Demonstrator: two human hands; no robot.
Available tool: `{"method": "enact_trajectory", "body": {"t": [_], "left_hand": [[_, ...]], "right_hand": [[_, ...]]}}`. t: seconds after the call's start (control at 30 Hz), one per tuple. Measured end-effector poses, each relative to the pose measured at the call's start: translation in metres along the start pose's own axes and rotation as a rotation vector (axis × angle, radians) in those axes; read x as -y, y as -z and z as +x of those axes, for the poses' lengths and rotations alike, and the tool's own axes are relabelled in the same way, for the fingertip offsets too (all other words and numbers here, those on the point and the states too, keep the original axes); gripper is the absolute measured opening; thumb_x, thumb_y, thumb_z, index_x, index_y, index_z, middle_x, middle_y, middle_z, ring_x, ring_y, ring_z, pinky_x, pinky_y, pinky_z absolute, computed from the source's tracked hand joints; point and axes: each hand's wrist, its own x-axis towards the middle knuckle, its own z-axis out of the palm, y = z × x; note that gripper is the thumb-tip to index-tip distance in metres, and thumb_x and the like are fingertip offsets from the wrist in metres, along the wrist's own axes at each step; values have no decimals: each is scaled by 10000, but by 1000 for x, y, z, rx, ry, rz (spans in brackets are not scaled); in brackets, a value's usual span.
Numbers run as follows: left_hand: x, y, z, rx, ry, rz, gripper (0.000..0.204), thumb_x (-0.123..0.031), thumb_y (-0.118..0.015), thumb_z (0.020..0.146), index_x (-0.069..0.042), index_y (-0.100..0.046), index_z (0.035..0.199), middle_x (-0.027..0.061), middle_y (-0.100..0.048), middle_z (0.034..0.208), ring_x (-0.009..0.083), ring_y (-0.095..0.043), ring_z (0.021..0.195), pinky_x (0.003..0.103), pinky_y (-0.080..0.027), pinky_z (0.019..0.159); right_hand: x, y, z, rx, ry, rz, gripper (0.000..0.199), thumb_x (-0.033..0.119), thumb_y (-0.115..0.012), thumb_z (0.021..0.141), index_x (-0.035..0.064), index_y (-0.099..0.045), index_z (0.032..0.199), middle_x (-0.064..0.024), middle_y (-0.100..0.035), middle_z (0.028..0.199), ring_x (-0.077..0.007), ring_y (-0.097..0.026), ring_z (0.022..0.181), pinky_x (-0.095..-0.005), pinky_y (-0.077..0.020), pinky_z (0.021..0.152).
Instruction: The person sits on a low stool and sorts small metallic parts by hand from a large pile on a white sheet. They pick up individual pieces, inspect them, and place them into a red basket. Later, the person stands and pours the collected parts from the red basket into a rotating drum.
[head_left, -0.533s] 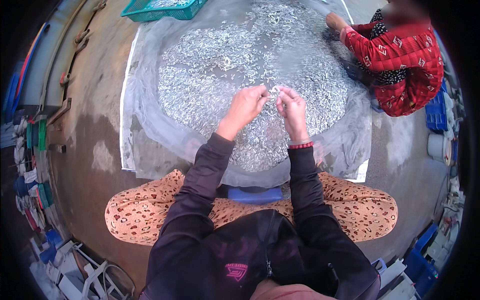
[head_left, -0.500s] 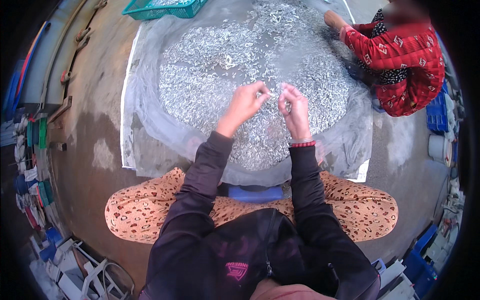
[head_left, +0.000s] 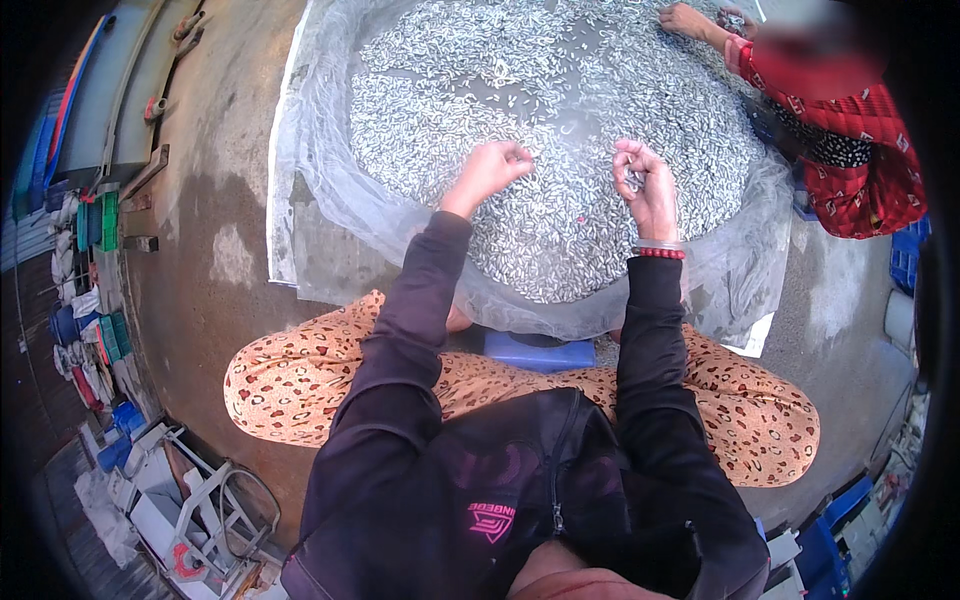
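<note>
Left hand [head_left: 495, 172], 11 o'clock, grip: can't tell | right hand [head_left: 648, 188], 1 o'clock, grip: clamped on silvery pieces [head_left: 632, 180] (heap [head_left: 560, 235] below)

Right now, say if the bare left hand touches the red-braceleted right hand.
Apart: the head view shows a wide gap between left hand and right hand, silvery pieces visible through it.

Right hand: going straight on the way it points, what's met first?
Probably the small silvery pieces spread ahead of and below the right hand. Its fingers curl, so the line is rough, and its height above them is unclear.
</note>
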Motion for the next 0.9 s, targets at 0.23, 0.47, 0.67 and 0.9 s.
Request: {"method": "enact_trajectory", "body": {"t": [0.23,0.47,0.67,0.9], "left_hand": [[13,6,5,32,-13,107,222,-212,-763,708,-50,-675,830,117,-635,794,238,-622,750,347,-477,679],[-13,47,6,132,2,343,182,-176,-746,732,-24,-664,788,45,-653,772,124,-594,740,306,-456,670],[-18,53,10,171,77,-118,205,-208,-734,760,-23,-684,834,56,-666,778,130,-605,760,284,-462,712],[-28,65,2,154,113,-118,184,-204,-666,827,-24,-669,866,43,-667,787,117,-581,738,280,-450,701]], "right_hand": [[-65,-23,26,-37,-69,-491,171,210,-576,805,54,-645,813,5,-550,639,-67,-412,446,-212,-274,393],[-86,-34,31,21,-102,-115,124,163,-528,827,58,-568,774,-48,-597,753,-89,-464,537,-200,-293,400],[-112,-22,39,-26,241,-1606,263,264,-682,787,120,-658,1006,-150,-673,787,-289,-671,789,-393,-507,715],[-78,-27,25,26,-97,-334,132,138,-700,766,62,-661,866,10,-564,557,-168,-550,511,-271,-428,509]]}}
